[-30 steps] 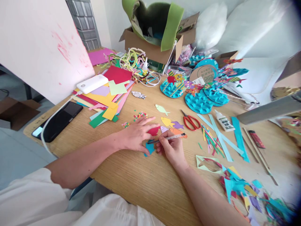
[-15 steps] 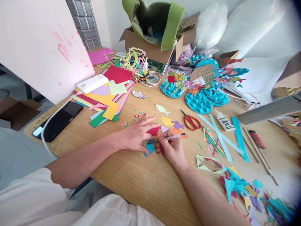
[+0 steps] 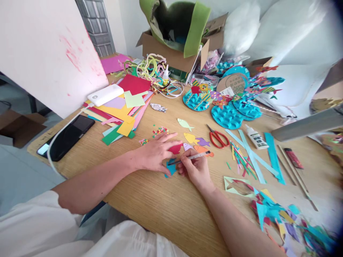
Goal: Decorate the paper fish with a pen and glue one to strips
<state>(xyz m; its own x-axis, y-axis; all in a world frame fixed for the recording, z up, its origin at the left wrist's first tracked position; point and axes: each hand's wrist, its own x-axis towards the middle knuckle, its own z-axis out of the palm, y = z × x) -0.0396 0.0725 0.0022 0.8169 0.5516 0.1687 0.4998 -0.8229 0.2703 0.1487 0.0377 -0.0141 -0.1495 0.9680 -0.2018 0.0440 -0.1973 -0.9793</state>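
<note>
My right hand [image 3: 195, 167] is closed round a slim pen [image 3: 199, 155], its tip on a small blue paper fish [image 3: 170, 169]. My left hand [image 3: 157, 153] has its fingers spread, with the thumb at the blue paper's left edge and the other fingers above it. A red paper piece [image 3: 176, 147] is partly hidden by my left fingers. Around the hands lie a yellow paper fish [image 3: 190, 138], a pale green one [image 3: 184, 124], an orange one [image 3: 205, 150] and two purple ones, including a darker one [image 3: 203, 142].
Red-handled scissors [image 3: 218, 139] and a glue bottle [image 3: 256, 137] lie to the right, near paper strips and scraps [image 3: 276, 210]. Coloured sheets [image 3: 115, 110], a power bank [image 3: 105, 94] and a phone [image 3: 70, 136] are left. Blue textured discs [image 3: 227, 116] stand behind.
</note>
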